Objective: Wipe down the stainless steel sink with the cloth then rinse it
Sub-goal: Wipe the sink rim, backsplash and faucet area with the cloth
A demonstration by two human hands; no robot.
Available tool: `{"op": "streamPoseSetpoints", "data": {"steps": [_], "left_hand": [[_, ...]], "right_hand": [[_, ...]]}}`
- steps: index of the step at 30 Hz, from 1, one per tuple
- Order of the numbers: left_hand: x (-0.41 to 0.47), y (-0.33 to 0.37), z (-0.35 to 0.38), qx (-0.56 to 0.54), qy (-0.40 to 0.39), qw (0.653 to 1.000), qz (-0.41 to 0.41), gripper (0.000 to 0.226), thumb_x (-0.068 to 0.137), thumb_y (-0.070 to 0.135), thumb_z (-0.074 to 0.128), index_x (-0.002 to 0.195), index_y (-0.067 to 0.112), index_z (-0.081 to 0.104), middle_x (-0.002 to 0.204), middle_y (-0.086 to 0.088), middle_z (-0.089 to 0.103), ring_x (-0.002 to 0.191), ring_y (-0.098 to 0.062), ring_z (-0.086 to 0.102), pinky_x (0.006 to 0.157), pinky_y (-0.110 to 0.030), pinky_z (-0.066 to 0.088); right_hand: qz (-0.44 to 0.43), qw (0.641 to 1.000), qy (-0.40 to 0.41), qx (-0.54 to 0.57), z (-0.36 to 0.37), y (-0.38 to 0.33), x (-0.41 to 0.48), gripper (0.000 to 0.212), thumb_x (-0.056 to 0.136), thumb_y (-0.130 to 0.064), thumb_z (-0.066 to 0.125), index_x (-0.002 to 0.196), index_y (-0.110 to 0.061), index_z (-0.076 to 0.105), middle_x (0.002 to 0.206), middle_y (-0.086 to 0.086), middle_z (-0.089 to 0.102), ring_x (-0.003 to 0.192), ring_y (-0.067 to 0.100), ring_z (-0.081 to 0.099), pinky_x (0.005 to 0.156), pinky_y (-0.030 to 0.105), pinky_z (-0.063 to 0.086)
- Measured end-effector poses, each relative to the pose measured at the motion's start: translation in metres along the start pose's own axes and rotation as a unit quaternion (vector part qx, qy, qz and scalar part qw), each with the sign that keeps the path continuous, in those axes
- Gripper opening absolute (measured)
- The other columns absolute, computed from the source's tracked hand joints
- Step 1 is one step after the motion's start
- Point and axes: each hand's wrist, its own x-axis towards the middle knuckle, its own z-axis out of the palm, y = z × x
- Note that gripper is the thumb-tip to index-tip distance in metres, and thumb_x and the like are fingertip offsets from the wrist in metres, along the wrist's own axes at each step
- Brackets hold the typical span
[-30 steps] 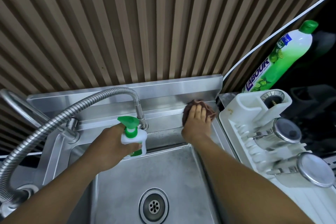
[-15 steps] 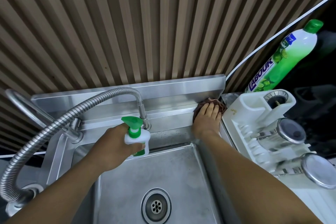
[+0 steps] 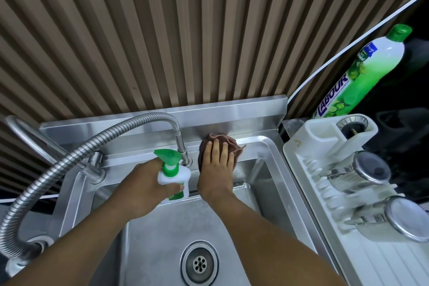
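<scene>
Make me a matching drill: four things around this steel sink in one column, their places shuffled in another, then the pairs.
1. brown cloth
2. small white spray bottle with green trigger
3. tall green dish-soap bottle
4. round metal drain strainer

A. in the basin floor
B. behind the white dish rack
C. under the right hand, on the sink's back ledge
D. gripped by the left hand

Pairs: 1-C, 2-D, 3-B, 4-A
</scene>
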Motion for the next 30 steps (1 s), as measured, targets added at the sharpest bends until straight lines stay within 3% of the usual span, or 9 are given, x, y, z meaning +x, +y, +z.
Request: {"op": "streamPoseSetpoints", "data": {"steps": [8, 12, 18, 22, 25, 30], "left_hand": [[0.0, 0.002, 0.001, 0.025, 0.004, 1.0, 0.009, 0.039, 0.076, 0.033, 0.084, 0.106, 0.038, 0.06, 0.099, 0.016, 0.067, 0.084, -0.004, 0.065, 0.066, -0.016, 0.05], [0.0, 0.003, 0.002, 0.024, 0.004, 1.0, 0.005, 0.042, 0.077, 0.032, 0.084, 0.11, 0.037, 0.06, 0.099, 0.016, 0.066, 0.083, -0.004, 0.065, 0.061, -0.012, 0.047], [-0.001, 0.004, 0.001, 0.027, -0.002, 1.0, 0.003, 0.043, 0.077, 0.034, 0.084, 0.112, 0.038, 0.057, 0.101, 0.014, 0.066, 0.086, -0.007, 0.065, 0.073, -0.024, 0.054], [0.0, 0.002, 0.0, 0.033, -0.004, 0.999, 0.006, 0.041, 0.077, 0.035, 0.083, 0.109, 0.038, 0.058, 0.098, 0.017, 0.065, 0.085, -0.004, 0.064, 0.069, -0.02, 0.052], [0.0, 0.002, 0.0, 0.038, -0.004, 0.999, 0.01, 0.039, 0.077, 0.035, 0.083, 0.108, 0.037, 0.059, 0.097, 0.014, 0.067, 0.084, -0.004, 0.064, 0.068, -0.019, 0.051], [0.0, 0.002, 0.0, 0.033, -0.006, 0.999, 0.006, 0.041, 0.077, 0.036, 0.083, 0.111, 0.036, 0.06, 0.099, 0.015, 0.066, 0.091, -0.004, 0.062, 0.082, -0.03, 0.053]], "right_hand": [[-0.145, 0.989, 0.015, 0.0, 0.004, 0.003, 0.004, 0.09, 0.087, -0.018, 0.063, 0.16, -0.021, 0.01, 0.166, 0.008, 0.01, 0.153, 0.036, 0.003, 0.123, 0.053, 0.002], [-0.16, 0.987, -0.015, -0.027, 0.001, 0.013, 0.005, 0.095, 0.088, -0.018, 0.062, 0.161, -0.021, 0.0, 0.168, 0.006, 0.001, 0.154, 0.033, -0.004, 0.124, 0.051, 0.001], [-0.047, 0.997, -0.041, -0.05, -0.011, 0.034, 0.001, 0.105, 0.091, -0.024, 0.065, 0.159, -0.016, -0.015, 0.168, 0.011, -0.012, 0.154, 0.036, -0.012, 0.123, 0.053, -0.006], [0.046, 0.995, -0.065, -0.061, -0.023, 0.066, 0.007, 0.104, 0.094, -0.029, 0.061, 0.156, -0.009, -0.02, 0.167, 0.017, -0.014, 0.153, 0.039, -0.012, 0.123, 0.053, -0.005], [0.113, 0.989, -0.079, -0.056, -0.03, 0.095, 0.015, 0.1, 0.094, -0.029, 0.056, 0.155, -0.005, -0.02, 0.166, 0.019, -0.017, 0.153, 0.038, -0.013, 0.125, 0.052, -0.002], [0.148, 0.984, -0.08, -0.065, -0.035, 0.113, 0.026, 0.094, 0.093, -0.024, 0.051, 0.156, -0.001, -0.016, 0.166, 0.02, -0.015, 0.152, 0.04, -0.014, 0.124, 0.051, -0.002]]}}
